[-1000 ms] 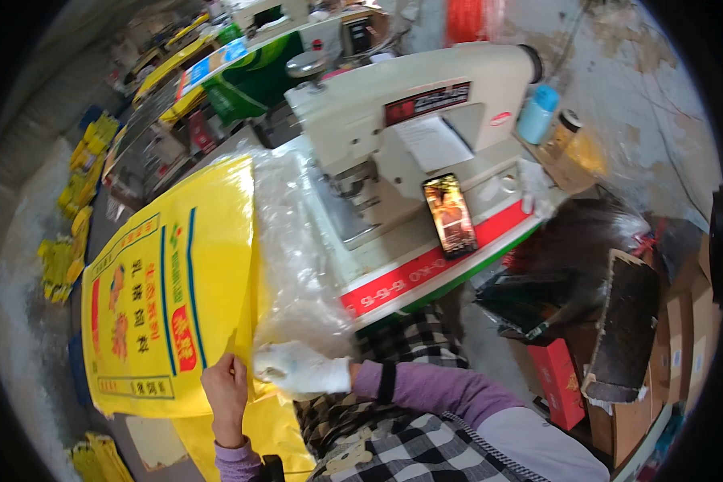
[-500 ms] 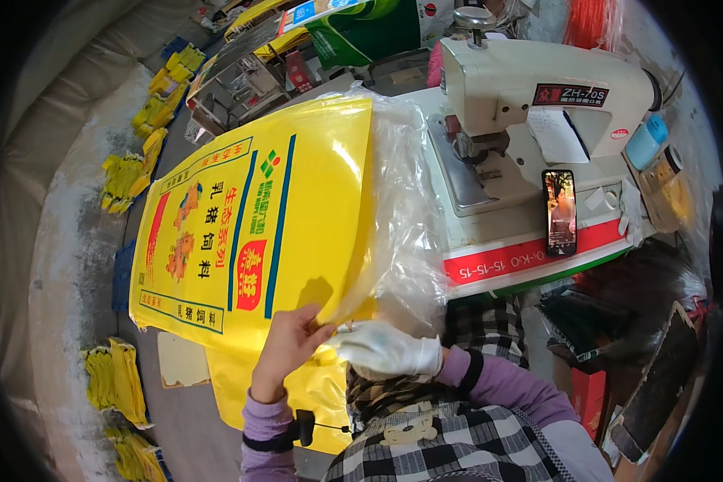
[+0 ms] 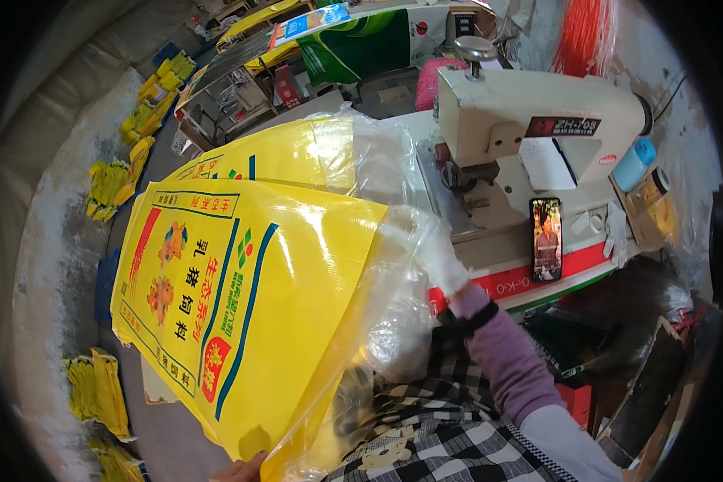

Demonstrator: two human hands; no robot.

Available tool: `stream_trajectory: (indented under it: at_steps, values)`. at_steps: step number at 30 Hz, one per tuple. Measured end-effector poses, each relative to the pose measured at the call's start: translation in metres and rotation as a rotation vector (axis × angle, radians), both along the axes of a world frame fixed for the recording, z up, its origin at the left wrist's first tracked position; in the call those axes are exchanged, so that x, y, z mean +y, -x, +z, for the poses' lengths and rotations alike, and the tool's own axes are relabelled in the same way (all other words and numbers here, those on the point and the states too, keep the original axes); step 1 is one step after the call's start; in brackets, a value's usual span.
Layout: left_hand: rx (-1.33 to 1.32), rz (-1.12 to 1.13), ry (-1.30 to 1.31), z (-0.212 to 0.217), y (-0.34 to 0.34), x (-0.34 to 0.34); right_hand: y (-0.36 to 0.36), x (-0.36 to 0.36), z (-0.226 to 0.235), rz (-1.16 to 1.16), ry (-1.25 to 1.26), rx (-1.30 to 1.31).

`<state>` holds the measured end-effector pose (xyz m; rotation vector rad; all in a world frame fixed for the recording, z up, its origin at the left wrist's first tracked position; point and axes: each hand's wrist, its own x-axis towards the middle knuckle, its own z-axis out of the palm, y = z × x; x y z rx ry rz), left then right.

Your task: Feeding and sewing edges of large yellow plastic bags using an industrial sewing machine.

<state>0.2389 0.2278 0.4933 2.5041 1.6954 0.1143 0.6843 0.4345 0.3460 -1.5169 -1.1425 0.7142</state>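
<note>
Right hand (image 3: 435, 251), in a white glove, raised to the upper right corner of a yellow woven sack (image 3: 241, 313), fingers closed on the clear plastic liner (image 3: 394, 321) that spills out of the sack's open end. Grip narrow, pinching liner film and, apparently, the sack's edge with it (hard to tell through the glare on the plastic). Purple sleeve (image 3: 506, 361) running down from the glove toward the lower right.

Left hand (image 3: 237, 468) barely in view at the bottom edge, only fingertips showing, touching the sack's lower corner from beneath; whether clamped or merely supporting, cannot tell.

Sack held up tilted in front of the body, printed face toward the camera, red and blue panels and a blue stripe on the yellow. Open, liner-filled end toward the right, just beside a cream industrial sewing machine (image 3: 538, 128). Behind the held sack, a second yellow sack (image 3: 289, 153) lying flat with its own clear liner bunched near the machine's needle.

Phone (image 3: 546, 238) propped upright against the machine's base, screen lit. Light-blue bottle (image 3: 635, 163) at the machine's right end. Stacks of folded yellow bags (image 3: 96, 394) on the floor, well apart to the left. Checked apron (image 3: 450, 442) at the bottom.
</note>
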Motion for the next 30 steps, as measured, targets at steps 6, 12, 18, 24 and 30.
stream_trajectory:
  at_steps: [6, 12, 18, 24, 30]
  values:
    - [-0.325, 0.173, -0.149, -0.004, -0.01, 0.007, 0.012, -0.041, 0.002, -0.533, -0.314, -0.128]
    - [-0.465, 0.284, -0.185, -0.004, 0.005, 0.008, 0.009, -0.04, 0.004, -0.072, -0.621, -0.839]
    - [0.059, 0.292, -0.347, 0.001, 0.035, 0.01, 0.012, 0.003, -0.008, 0.216, -0.407, -0.348]
    - [0.192, 0.074, -0.375, 0.003, 0.075, -0.008, 0.044, 0.005, 0.018, -0.041, -0.351, -0.142]
    - [0.313, -0.077, -0.089, -0.001, 0.072, -0.023, 0.006, 0.018, 0.021, 0.069, -0.41, -0.592]
